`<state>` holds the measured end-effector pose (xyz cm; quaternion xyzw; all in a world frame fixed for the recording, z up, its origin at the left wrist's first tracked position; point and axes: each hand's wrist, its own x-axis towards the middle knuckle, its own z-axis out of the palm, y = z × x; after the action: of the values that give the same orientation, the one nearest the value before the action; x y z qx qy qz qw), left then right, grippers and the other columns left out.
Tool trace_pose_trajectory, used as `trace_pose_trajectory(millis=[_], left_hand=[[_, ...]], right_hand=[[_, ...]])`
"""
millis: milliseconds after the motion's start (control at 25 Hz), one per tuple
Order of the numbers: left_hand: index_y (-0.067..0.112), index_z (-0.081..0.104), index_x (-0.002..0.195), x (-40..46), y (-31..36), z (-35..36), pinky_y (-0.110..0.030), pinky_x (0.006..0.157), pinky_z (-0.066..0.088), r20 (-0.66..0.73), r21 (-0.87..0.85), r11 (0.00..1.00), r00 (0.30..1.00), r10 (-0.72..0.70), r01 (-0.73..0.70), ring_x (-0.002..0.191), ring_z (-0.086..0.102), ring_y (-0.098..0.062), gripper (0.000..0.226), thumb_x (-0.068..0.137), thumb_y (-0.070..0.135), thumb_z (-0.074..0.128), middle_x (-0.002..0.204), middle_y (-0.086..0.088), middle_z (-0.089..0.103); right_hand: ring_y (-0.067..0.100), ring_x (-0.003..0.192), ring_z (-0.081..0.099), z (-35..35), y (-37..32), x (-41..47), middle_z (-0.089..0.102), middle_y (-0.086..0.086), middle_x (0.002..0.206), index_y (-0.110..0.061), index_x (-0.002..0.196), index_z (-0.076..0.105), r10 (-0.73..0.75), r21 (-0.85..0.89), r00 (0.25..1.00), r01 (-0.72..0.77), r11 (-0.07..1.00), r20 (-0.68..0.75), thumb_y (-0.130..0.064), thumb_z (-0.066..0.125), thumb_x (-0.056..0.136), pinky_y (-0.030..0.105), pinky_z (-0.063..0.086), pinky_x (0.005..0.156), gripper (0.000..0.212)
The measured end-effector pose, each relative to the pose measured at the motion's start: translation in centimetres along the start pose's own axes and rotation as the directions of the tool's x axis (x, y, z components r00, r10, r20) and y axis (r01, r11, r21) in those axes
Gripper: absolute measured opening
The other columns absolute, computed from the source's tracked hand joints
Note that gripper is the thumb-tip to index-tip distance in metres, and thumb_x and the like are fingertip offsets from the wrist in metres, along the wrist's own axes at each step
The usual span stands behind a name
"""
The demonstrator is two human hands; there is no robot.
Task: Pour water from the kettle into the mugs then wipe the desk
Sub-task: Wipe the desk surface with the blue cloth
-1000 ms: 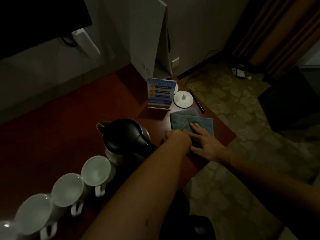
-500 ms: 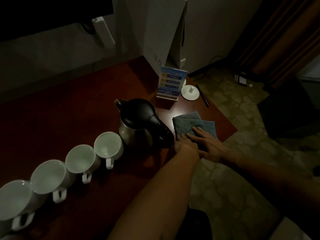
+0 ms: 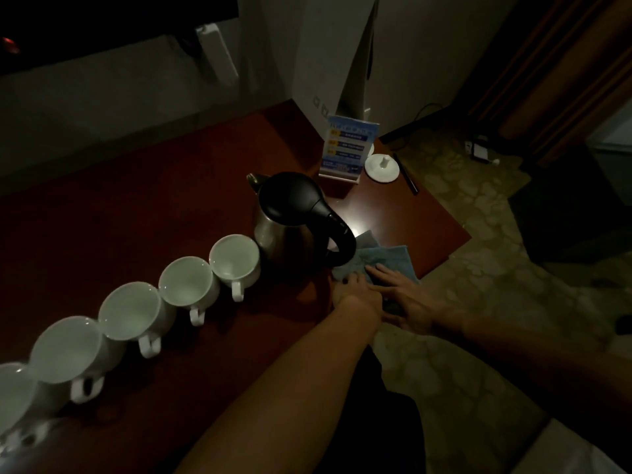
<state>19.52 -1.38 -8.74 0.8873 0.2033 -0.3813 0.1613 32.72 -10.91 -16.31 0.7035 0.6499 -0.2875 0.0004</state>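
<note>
Steel kettle (image 3: pixel 290 227) upright beside white mugs (image 3: pixel 236 261).

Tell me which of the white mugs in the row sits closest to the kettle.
The mug at the row's right end, right beside the kettle; the other mugs trail away leftward.

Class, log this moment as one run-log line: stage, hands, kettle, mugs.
stage: wiping | both hands on blue cloth | kettle upright on desk | mugs in row
</note>
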Motion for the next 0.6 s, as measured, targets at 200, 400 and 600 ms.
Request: trace_pose_trajectory(millis=[200,400,600], left_hand=[[0.011,0.027,0.155,-4.0,-3.3,2.6,-0.061,0.116,0.024,0.115,-0.034,0.999,0.993,-0.002,0.006,0.149,0.017,-0.042,0.062,0.102,0.034,0.051,0.164,-0.020,0.011],[0.007,0.022,0.156,-7.1,-5.6,3.8,-0.063,0.114,0.024,0.175,-0.101,0.994,0.984,-0.016,0.034,0.147,0.020,-0.043,0.069,0.101,0.033,0.054,0.161,-0.023,0.018],[0.003,0.014,0.157,-9.6,-7.9,5.1,-0.064,0.115,0.021,0.199,-0.192,0.979,0.979,-0.035,0.074,0.152,0.009,-0.040,0.073,0.101,0.029,0.054,0.165,-0.023,0.006]], right_hand=[[0.018,0.147,-0.007,2.6,-4.3,0.7,-0.002,-0.007,0.158,-0.044,0.147,0.015,-0.052,-0.029,0.998,0.051,0.998,-0.028,-0.051,0.058,0.094,0.046,0.013,0.121,0.069],[0.024,0.143,-0.009,2.9,-8.6,1.5,0.012,0.008,0.163,-0.023,0.152,0.032,-0.115,-0.043,0.993,0.116,0.992,0.013,-0.044,0.059,0.092,0.048,0.011,0.120,0.069],[0.025,0.144,-0.004,3.7,-11.6,3.0,0.013,0.004,0.162,-0.025,0.153,0.032,-0.237,-0.112,0.970,0.242,0.964,0.056,-0.052,0.050,0.090,0.045,0.014,0.117,0.070]])
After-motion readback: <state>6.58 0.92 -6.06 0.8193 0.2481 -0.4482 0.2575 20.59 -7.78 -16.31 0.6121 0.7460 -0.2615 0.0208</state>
